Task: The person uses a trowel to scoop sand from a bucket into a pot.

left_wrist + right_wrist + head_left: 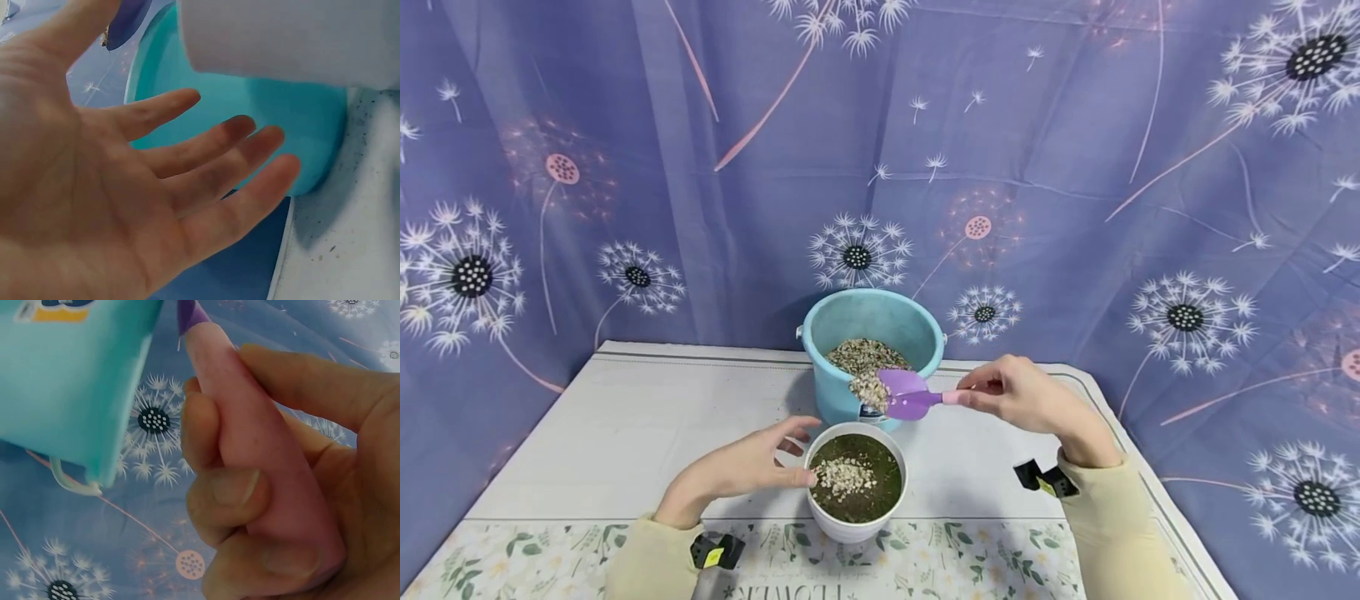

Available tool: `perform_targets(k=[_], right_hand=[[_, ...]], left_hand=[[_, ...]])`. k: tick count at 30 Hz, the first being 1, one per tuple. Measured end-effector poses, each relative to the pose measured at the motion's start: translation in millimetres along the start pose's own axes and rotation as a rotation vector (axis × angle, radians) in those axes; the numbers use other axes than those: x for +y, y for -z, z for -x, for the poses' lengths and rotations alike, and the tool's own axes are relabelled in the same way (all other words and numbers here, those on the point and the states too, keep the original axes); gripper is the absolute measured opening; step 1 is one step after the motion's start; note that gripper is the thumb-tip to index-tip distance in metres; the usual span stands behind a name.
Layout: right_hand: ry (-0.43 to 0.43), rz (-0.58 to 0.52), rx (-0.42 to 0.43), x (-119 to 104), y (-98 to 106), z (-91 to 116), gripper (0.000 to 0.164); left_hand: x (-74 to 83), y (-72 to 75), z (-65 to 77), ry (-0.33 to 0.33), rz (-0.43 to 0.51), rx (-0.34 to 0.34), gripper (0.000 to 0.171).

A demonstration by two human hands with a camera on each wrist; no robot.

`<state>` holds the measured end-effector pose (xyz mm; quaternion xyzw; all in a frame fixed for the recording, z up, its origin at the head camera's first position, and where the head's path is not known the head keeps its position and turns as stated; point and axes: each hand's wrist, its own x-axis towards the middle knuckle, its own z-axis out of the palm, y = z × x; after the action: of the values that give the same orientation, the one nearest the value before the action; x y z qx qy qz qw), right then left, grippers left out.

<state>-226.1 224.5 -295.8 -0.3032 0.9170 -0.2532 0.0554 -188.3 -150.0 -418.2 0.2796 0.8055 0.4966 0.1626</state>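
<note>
My right hand (1026, 396) grips the pink handle (262, 437) of a purple trowel (910, 395). Pale, gravel-like granules (869, 390) lie on the trowel's blade, which overlaps the front rim of the blue bucket (835, 387) in the head view. More mixed granules (865, 355) fill the bottom of that bucket. In front of it stands a white pot (850, 533) holding dark soil (880, 467), with a patch of pale granules (844, 477) on top. My left hand (767, 457) is at the pot's left side, thumb tip right at the rim; its fingers are spread in the left wrist view (156, 181).
A white table (662, 433) carries a floral, leaf-patterned cloth (977, 558) along its front. Behind and to both sides hangs a blue dandelion-print curtain (737, 233). Small dark crumbs (331, 250) are scattered on the table near the bucket.
</note>
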Motion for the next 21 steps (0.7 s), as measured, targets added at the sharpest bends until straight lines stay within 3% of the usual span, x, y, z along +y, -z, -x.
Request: perform_targets(k=[8,14,21], right_hand=[[0.01,-0.019,0.0,3.3,-26.3,13.0,0.02],[0.018,-0.044,-0.019,6.2,-40.8,17.4,0.019],[0.007,-0.042,-0.054,9.8,-55.8,14.7,0.017]], left_hand=[[-6.7,-13.1,-5.1,-0.052,0.098,-0.069,0.088],[-8.9,-16.1,-6.5,-0.048,0.051,-0.062,0.099],[-8.9,-15.5,-4.0,-0.022,0.043,-0.061,0.1]])
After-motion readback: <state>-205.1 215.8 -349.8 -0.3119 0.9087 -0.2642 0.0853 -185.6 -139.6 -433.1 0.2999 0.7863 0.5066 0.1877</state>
